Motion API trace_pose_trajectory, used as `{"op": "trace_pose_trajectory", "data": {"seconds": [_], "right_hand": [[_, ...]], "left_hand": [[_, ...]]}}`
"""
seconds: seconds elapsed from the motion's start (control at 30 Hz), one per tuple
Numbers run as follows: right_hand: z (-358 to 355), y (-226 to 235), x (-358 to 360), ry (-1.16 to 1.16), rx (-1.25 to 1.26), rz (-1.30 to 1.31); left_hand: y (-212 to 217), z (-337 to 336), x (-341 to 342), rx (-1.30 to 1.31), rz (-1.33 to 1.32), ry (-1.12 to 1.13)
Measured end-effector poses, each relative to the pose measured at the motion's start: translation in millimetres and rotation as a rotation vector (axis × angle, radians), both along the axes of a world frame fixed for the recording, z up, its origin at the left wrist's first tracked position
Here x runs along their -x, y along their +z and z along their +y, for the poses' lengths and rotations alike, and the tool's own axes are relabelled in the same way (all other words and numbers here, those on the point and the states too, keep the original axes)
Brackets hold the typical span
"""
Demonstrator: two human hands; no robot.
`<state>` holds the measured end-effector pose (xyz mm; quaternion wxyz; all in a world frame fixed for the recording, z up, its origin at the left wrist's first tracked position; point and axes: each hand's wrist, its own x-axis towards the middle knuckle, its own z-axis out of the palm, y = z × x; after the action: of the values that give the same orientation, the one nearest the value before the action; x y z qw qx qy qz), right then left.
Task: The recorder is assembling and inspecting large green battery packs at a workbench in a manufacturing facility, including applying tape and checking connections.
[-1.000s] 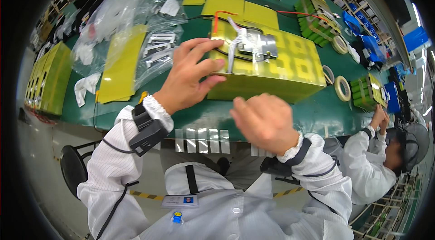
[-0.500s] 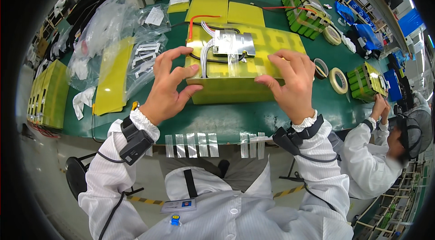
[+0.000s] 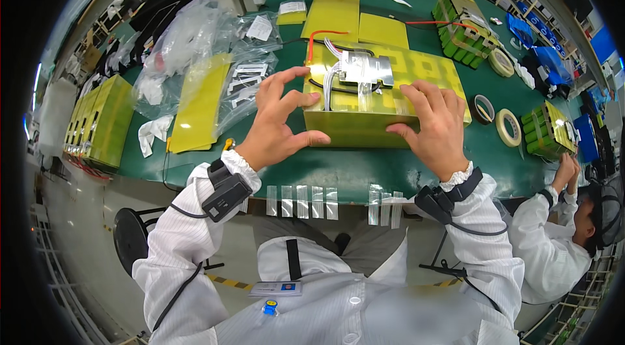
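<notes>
1. At the far left, a yellow-green battery block stands by the left end of the green worktop.
2. Clear plastic bags lie beside it, near a white cloth and a long yellow sheet.
3. The left hand is spread, thumb well apart from the fingers, at the left front corner of a yellow-wrapped pack; whether every fingertip touches, I cannot tell.
4. The pack lies on the worktop in front of the person, between the hands. On its top sit a silver metal plate, white wires and a red wire.
5. Below it, clear tape strips hang from the worktop's front edge.
6. The right hand is also spread, fingers over the pack's top front edge, thumb at its front face.
7. Farther right, a cream tape roll lies near a small green battery pack, which a co-worker's hands reach.
</notes>
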<state>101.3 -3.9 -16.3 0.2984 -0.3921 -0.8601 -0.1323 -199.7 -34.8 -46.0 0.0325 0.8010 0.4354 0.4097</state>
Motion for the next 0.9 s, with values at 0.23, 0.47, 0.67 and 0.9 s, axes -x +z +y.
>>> {"op": "trace_pose_trajectory", "data": {"seconds": [0.23, 0.47, 0.67, 0.9], "right_hand": [[1.2, 7.4, 0.7, 0.059, 0.042, 0.057], [2.4, 1.4, 1.0, 0.155, -0.011, 0.059], [-0.5, -3.3, 3.0, 0.130, -0.035, 0.082], [-0.7, -9.5, 3.4, 0.110, -0.035, 0.126]], "left_hand": [[1.1, 1.9, -2.9, -0.001, -0.051, 0.058], [3.9, -7.4, -5.4, -0.149, 0.050, 0.149], [5.9, -11.3, -10.2, -0.251, 0.065, 0.185], [18.9, -20.5, -18.2, -0.392, 0.345, 0.297]]}}
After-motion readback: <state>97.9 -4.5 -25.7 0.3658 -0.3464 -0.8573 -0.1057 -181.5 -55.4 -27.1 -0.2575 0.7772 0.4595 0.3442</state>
